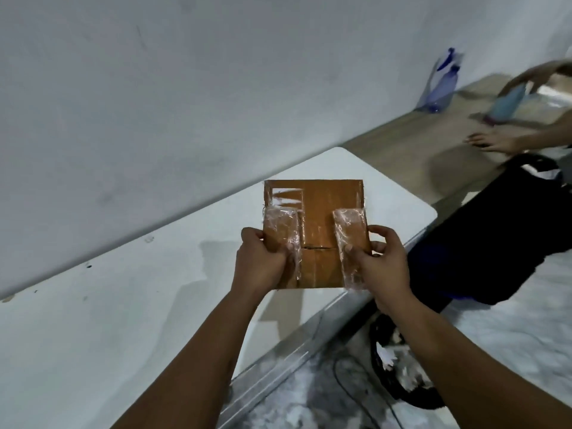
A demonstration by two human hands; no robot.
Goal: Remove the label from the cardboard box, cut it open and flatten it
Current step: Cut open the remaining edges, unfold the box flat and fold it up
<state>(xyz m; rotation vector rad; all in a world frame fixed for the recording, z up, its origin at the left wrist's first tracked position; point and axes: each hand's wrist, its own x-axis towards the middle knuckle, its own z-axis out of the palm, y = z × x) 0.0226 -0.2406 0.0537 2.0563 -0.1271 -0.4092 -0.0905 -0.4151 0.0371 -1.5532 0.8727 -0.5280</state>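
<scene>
I grip the cardboard box [315,233] with both hands, my left hand [263,258] closed on its left edge, my right hand [379,258] closed on its right, above the counter [123,305] near its right edge. It looks already flat, with clear tape on the folded flaps; I see no label, so little seems left. The counter offers open room to my left; a black bag [495,243] crowds the right.
</scene>
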